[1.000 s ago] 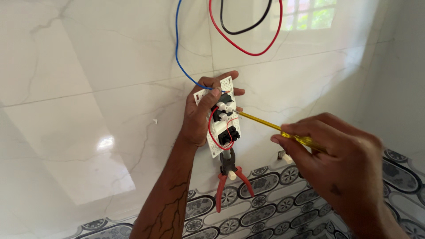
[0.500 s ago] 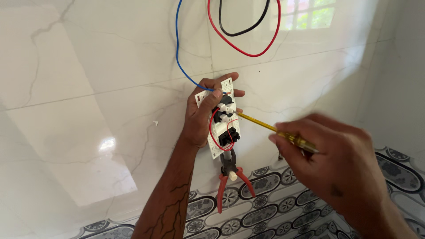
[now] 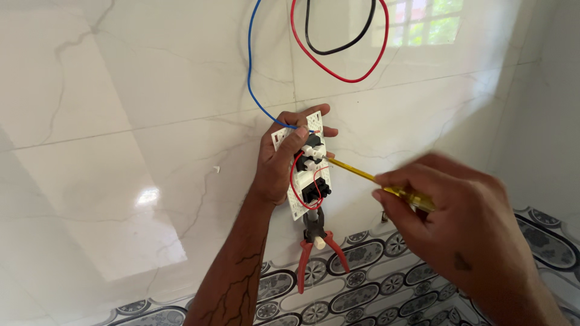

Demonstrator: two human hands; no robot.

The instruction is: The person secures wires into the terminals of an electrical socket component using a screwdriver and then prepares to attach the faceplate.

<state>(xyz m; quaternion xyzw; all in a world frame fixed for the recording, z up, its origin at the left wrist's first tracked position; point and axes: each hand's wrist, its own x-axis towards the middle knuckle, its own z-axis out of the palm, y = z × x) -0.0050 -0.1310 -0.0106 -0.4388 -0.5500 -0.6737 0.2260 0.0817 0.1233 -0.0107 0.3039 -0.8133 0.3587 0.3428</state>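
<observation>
Right hand [image 3: 465, 223] nearest the camera, fingers curled tight round the yellow handle of a screwdriver [image 3: 374, 180]; part of the handle is hidden under the fingers. The shaft runs up and left from the hand, and its tip sits on a white terminal block at the middle of the switch plate [image 3: 305, 172].

Left hand [image 3: 284, 163] grips the switch plate from its left side, thumb laid across the upper part, fingertips wrapped round the top and right edge. The plate is held back side out, upright with a slight tilt, against the pale marble-look surface [image 3: 121, 121].

Red-handled pliers [image 3: 317, 247] hang just below the plate, jaws up at its lower edge, handles spread downward.

A blue wire [image 3: 251, 78] comes down from above and ends at the plate's top. A short red loop curls over the plate's face. Above the plate, a red wire [image 3: 368, 69] and a black wire [image 3: 338, 48] hang in loops.

Against half a second ago: the right hand has shifted slightly down and right of the plate; the screwdriver tip holds at the same terminal. Left hand, plate and pliers unchanged.

Below the plate, patterned oval tiles [image 3: 374, 284].
</observation>
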